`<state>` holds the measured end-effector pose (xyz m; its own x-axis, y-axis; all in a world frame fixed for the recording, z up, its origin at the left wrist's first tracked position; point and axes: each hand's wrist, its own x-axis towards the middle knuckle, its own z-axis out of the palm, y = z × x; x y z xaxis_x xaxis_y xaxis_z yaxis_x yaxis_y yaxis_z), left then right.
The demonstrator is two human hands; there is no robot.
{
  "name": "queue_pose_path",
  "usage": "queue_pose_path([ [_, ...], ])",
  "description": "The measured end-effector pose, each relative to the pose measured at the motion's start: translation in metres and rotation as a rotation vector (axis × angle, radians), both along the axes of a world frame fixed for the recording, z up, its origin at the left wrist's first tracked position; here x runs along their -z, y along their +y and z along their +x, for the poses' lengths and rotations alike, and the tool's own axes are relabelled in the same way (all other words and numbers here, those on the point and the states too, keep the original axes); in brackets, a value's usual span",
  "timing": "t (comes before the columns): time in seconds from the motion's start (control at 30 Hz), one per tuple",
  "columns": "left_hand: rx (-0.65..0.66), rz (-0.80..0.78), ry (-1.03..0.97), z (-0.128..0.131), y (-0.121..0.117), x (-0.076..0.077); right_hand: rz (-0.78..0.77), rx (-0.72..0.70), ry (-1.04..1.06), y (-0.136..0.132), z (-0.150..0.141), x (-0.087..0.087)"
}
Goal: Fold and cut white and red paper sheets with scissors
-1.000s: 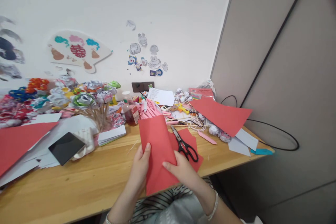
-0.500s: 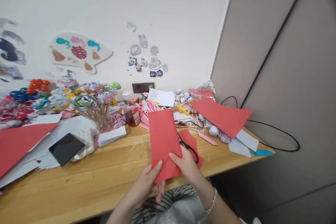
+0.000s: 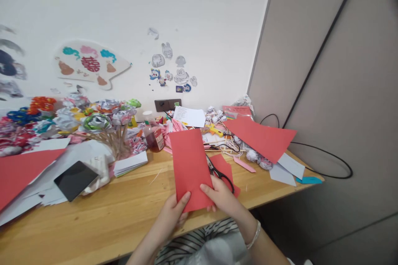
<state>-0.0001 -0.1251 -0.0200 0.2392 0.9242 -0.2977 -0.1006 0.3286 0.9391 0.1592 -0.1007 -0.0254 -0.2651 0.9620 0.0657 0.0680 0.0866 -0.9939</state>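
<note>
A red rectangular sheet of paper (image 3: 190,165) is held up above the near part of the table, tilted towards me. My left hand (image 3: 174,209) pinches its lower left corner, thumb on the front and fingers behind. At the lower right edge my right hand (image 3: 219,193) grips it the same way. Scissors with black handles (image 3: 224,179) lie just right of the sheet, close to my right hand, their blades partly hidden behind it. Beneath them is another piece of red paper (image 3: 222,163) on the table.
Crumpled paper flowers (image 3: 96,122) crowd the back left of the wooden table (image 3: 124,211). A black tablet-like object (image 3: 75,180) lies on white papers. A bottle of dark liquid (image 3: 154,134), a yellow glue gun (image 3: 216,130) and a large red sheet (image 3: 261,136) stand or lie further back.
The view has shifted slightly. The fingers of my left hand, spread beneath the paper before, are now tucked behind it. Fingertips of my right hand now show under the paper's lower edge.
</note>
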Motion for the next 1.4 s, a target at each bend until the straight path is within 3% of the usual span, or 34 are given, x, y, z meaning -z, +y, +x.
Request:
queue_pose_path([
  [0.07, 0.028, -0.027, -0.018, 0.0, -0.001, -0.002, -0.073, -0.026, -0.006, -0.001, 0.002, 0.002],
  [0.13, 0.035, -0.039, -0.035, 0.0, -0.002, -0.005, -0.077, -0.022, 0.031, -0.002, 0.004, 0.002],
  [0.27, 0.009, -0.03, -0.043, -0.001, -0.002, -0.009, -0.094, -0.165, 0.109, -0.004, 0.008, 0.001],
  [0.4, 0.021, -0.029, -0.039, -0.005, -0.001, -0.012, -0.081, -0.181, 0.166, -0.006, 0.012, 0.001],
  [0.53, 0.068, -0.025, 0.004, -0.011, 0.0, -0.02, -0.11, -0.361, 0.192, -0.009, 0.014, 0.006],
  [0.77, 0.2, 0.041, 0.131, -0.016, 0.004, -0.027, -0.109, -0.336, 0.224, -0.014, 0.014, 0.007],
  [0.87, 0.24, 0.044, 0.112, -0.017, 0.007, -0.029, -0.148, -0.221, 0.27, -0.017, 0.009, 0.005],
  [1.0, 0.119, 0.042, -0.069, -0.011, 0.008, -0.028, -0.174, -0.013, 0.371, -0.018, -0.01, 0.008],
  [1.1, -0.01, 0.063, -0.124, 0.005, 0.007, -0.016, -0.152, 0.136, 0.458, -0.017, -0.03, 0.014],
  [1.27, -0.208, 0.199, 0.097, 0.025, 0.007, 0.008, -0.127, 0.087, 0.422, -0.014, -0.044, 0.018],
  [1.4, -0.145, 0.189, 0.071, 0.018, 0.01, 0.008, -0.049, 0.073, 0.375, -0.014, -0.037, 0.014],
])
